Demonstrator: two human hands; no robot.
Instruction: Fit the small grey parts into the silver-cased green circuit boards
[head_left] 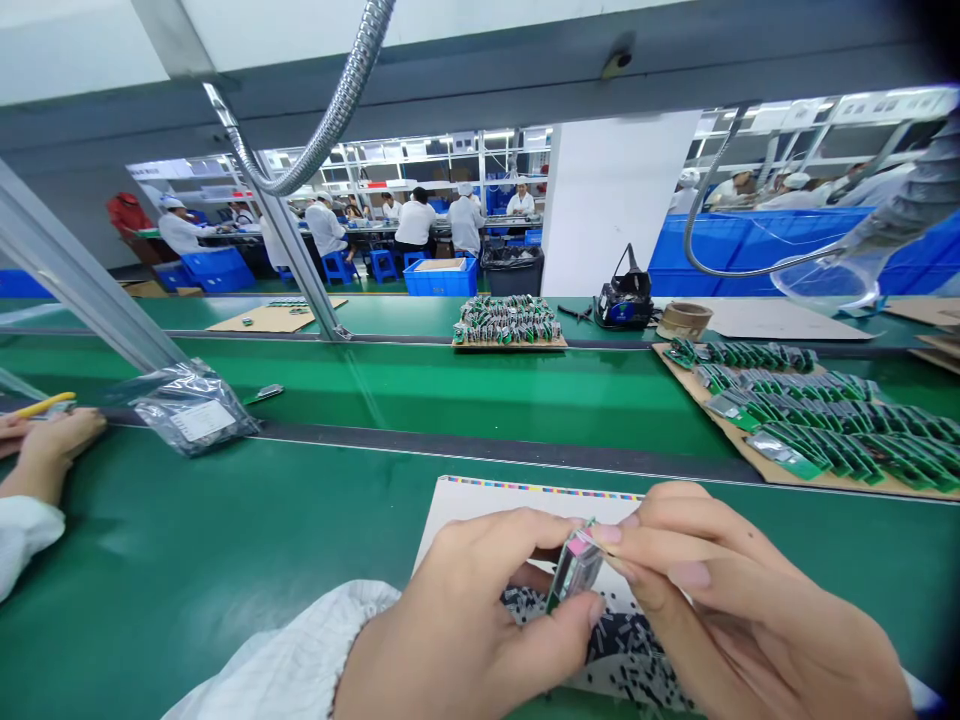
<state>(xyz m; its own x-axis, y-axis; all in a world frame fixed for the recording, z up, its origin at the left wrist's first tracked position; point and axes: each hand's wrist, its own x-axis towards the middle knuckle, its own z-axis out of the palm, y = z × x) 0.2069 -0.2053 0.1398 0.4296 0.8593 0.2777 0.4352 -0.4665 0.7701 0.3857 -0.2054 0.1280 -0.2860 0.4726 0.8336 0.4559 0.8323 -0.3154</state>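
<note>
My left hand (480,620) and my right hand (720,600) meet low in the middle of the head view. Together they pinch a small green circuit board with a shiny metal part (574,572), held upright between thumbs and fingertips. Both hands are closed on it. Below them lies a white card sheet (487,500) on the green bench, with a heap of small dark cylindrical parts (634,650) partly hidden under my hands. A white sleeve covers my left forearm.
A green conveyor belt (450,385) runs across. Cardboard with rows of green boards (825,420) lies at right, another loaded tray (508,322) farther back. A clear plastic bag (193,408) sits left, beside a co-worker's hand (52,445). Metal hoses hang overhead; people sit behind.
</note>
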